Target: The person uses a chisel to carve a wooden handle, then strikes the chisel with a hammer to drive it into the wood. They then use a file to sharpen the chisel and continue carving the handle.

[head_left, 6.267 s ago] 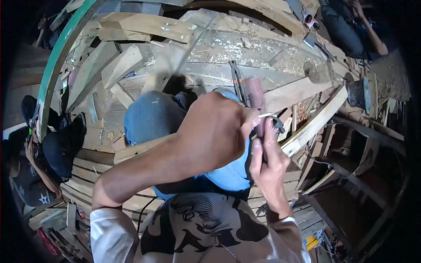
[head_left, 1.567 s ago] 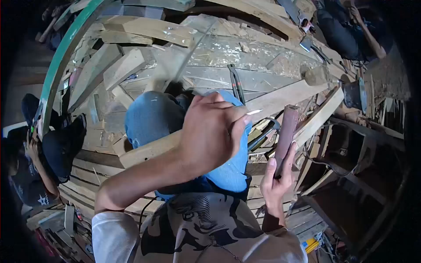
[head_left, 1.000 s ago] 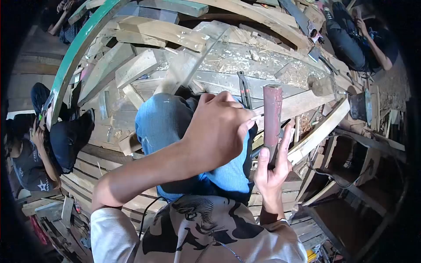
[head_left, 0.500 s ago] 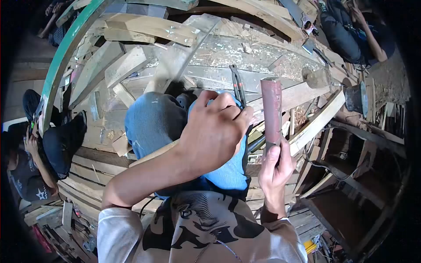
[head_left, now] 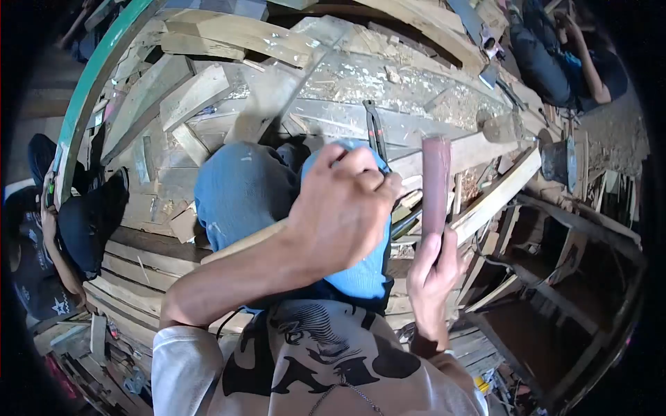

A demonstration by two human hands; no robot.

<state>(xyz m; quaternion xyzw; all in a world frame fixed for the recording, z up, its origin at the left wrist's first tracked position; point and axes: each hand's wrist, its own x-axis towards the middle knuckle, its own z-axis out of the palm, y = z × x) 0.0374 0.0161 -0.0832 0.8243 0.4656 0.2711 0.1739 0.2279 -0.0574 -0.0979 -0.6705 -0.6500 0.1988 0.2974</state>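
Observation:
My left hand (head_left: 343, 204) is closed in a fist above my blue-jeaned knee, and what it grips is too hidden to name. A pale wooden strip (head_left: 250, 241) runs beneath its wrist. My right hand (head_left: 435, 274) is wrapped round the lower end of a reddish-brown wooden mallet (head_left: 436, 184), held upright at the right of my left hand. Pincers with red-and-black handles (head_left: 375, 128) lie on the boards just beyond my left hand.
Planks and offcuts (head_left: 198, 97) cover the worn wooden surface (head_left: 347, 76). A green-edged beam (head_left: 104, 76) curves along the left. An axe (head_left: 490, 75) lies at the upper right. One person (head_left: 541, 59) sits upper right, another (head_left: 41, 263) at left.
The mallet has shifted slightly right and down and is a little blurred. My left hand stays in nearly the same place. The view has tilted slightly.

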